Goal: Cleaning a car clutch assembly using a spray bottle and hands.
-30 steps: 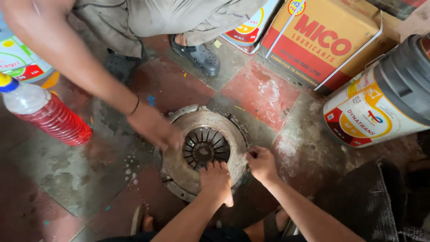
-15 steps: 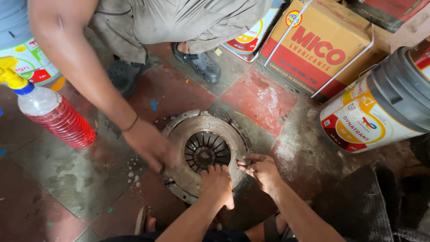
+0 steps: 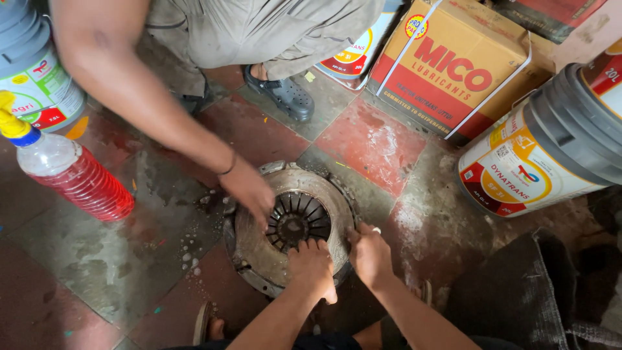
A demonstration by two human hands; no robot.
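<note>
- While the round, rusty clutch cover [image 3: 289, 227] lies flat on the stained tile floor [image 3: 91, 259], three hands rest on it.
- Left hand [image 3: 312, 267] presses palm down on the near rim, fingers fairly close together and reaching toward the slotted centre, holding nothing.
- Right hand [image 3: 369, 254] sits on the right edge, fingers curled against the rim; whether it pinches anything I cannot tell.
- A co-worker's hand [image 3: 249, 190] lies on the far left of the plate, fingers spread.
- Bottle of red liquid [image 3: 71, 176] stands well left; a white pail [image 3: 551, 149] lies tipped to the right, beside a cardboard box [image 3: 453, 65].
</note>
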